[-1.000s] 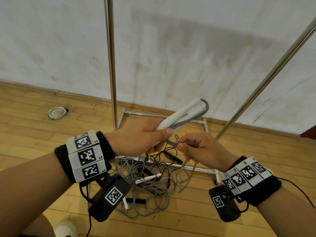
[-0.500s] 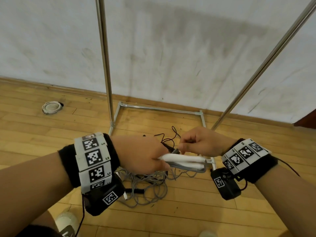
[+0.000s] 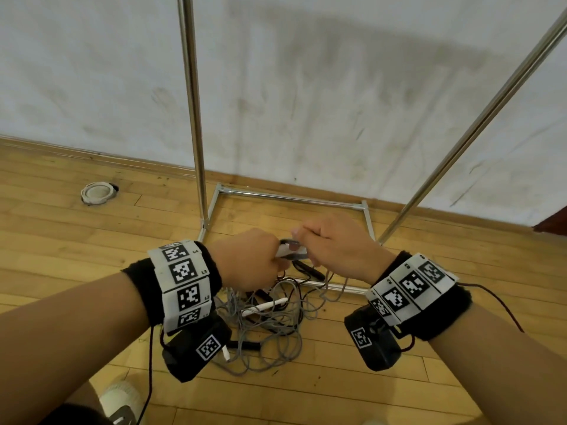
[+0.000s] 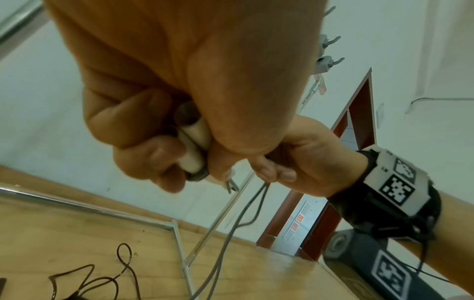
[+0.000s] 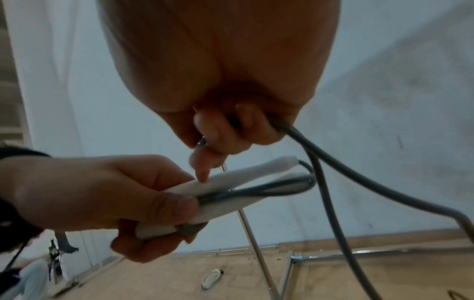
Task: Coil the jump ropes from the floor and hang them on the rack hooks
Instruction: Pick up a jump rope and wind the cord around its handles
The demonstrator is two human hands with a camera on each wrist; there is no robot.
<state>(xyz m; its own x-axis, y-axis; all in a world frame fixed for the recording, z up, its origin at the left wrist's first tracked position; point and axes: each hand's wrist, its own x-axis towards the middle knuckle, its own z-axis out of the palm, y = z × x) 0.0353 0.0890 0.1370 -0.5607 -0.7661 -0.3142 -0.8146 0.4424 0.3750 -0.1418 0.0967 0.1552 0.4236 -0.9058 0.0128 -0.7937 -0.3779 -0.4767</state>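
Observation:
My left hand point(image 3: 254, 262) grips two white jump rope handles point(image 5: 246, 182) side by side, with grey cord folded along them. In the left wrist view the handles point(image 4: 192, 146) poke out of my fist. My right hand point(image 3: 334, 246) sits just right of the left and pinches the grey cord point(image 5: 333, 174), which trails down from my curled fingers toward the floor. A tangle of grey and dark jump ropes point(image 3: 270, 320) lies on the wooden floor below both hands, with another white handle point(image 3: 265, 306) in it. The hands hide most of the held handles in the head view.
A metal rack stands against the white wall, with its upright poles point(image 3: 191, 102) and floor frame point(image 3: 294, 198) just beyond my hands. Rack hooks point(image 4: 329, 46) show high up in the left wrist view. A round white floor fitting point(image 3: 97, 193) sits at the left.
The handles have swung from pointing up and right to lying level in my left fist. My right hand has moved in close over their tips, still holding the cord.

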